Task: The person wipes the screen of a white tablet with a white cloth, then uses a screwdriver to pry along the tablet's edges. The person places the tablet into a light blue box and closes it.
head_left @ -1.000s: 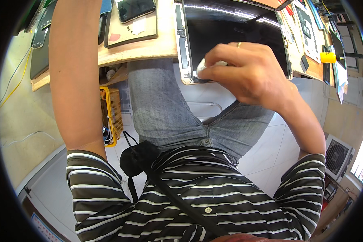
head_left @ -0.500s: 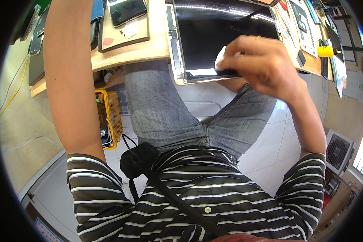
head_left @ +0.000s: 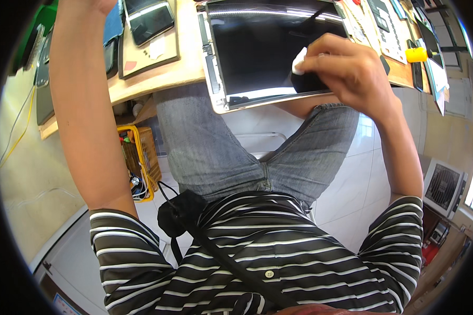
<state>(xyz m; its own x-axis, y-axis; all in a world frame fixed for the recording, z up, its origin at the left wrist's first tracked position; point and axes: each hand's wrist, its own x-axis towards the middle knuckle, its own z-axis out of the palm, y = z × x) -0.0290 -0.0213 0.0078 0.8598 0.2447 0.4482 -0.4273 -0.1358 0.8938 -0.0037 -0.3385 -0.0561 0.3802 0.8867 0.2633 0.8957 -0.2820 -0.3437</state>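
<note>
My right hand (head_left: 347,68) is closed on a small white wad (head_left: 299,61), which looks like tissue or cotton. It hovers at or just over the lower right of a large black tablet screen (head_left: 263,52); whether the wad touches the glass I cannot tell. The screen sits in a pale metal frame (head_left: 214,86) with inner parts exposed along its left side, and the near edge juts past the bench over my legs. My left forearm reaches up the left side, and only the base of my left hand (head_left: 104,4) shows at the top edge, its fingers cut off.
Left of the tablet, a phone (head_left: 151,26) lies on a shallow tray (head_left: 176,44) with small screws. A yellow bottle (head_left: 417,54) and flat parts are at the right of the wooden bench (head_left: 189,73). Below the bench stands a yellow basket (head_left: 150,157).
My right hand has moved slightly up and right with the white wad. The bench and tablet appear shifted left in the view. More of my left wrist shows now.
</note>
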